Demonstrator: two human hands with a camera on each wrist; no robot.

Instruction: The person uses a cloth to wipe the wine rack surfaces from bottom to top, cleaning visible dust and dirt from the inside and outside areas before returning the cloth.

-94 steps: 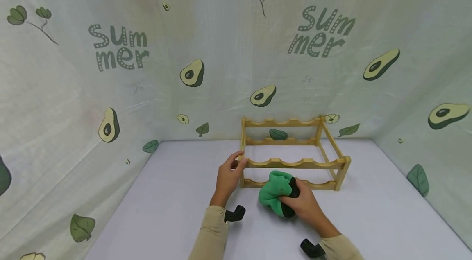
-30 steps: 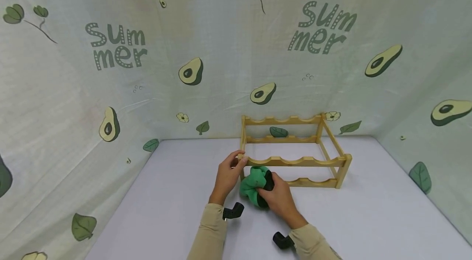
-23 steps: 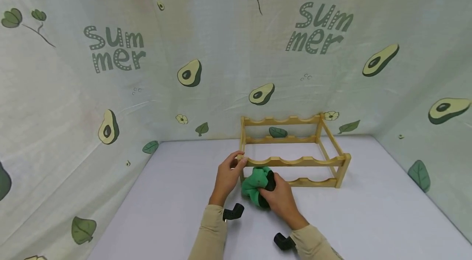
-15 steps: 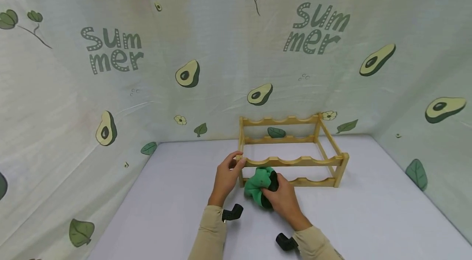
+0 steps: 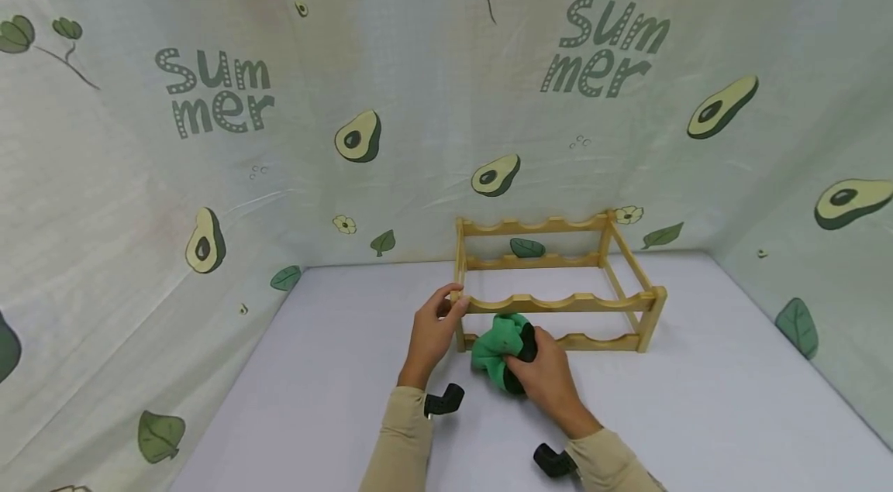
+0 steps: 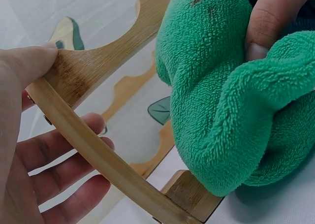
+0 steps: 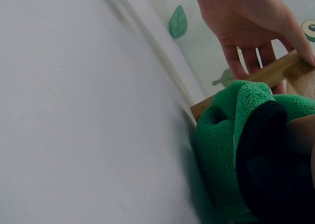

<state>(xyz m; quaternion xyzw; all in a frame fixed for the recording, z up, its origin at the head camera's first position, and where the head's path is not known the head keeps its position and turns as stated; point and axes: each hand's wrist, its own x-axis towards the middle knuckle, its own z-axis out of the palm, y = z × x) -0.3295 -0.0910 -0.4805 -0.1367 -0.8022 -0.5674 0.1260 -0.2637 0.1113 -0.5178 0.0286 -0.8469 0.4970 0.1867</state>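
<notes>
A wooden wine rack (image 5: 558,304) with scalloped rails stands towards the back of the table. My left hand (image 5: 429,337) grips its front left corner; in the left wrist view the thumb lies on the top rail and the fingers sit behind the post (image 6: 98,144). In my right hand (image 5: 551,380) is a bunched green terry cleaning cloth (image 5: 497,345) with a black part, pinched between thumb and fingers. The cloth is close against the lower front rail near the left post and hides part of that rail. In the right wrist view its black side (image 7: 261,175) faces the camera.
A white tabletop (image 5: 335,368) lies under the rack. Behind and at the sides hangs a pale cloth backdrop (image 5: 418,73) printed with avocados and leaves. Black camera mounts (image 5: 444,399) stick out from both wrists.
Over three seconds my right hand has carried the green cloth left to the rack's left post, then a little back to the right. My left hand has stayed on the corner.
</notes>
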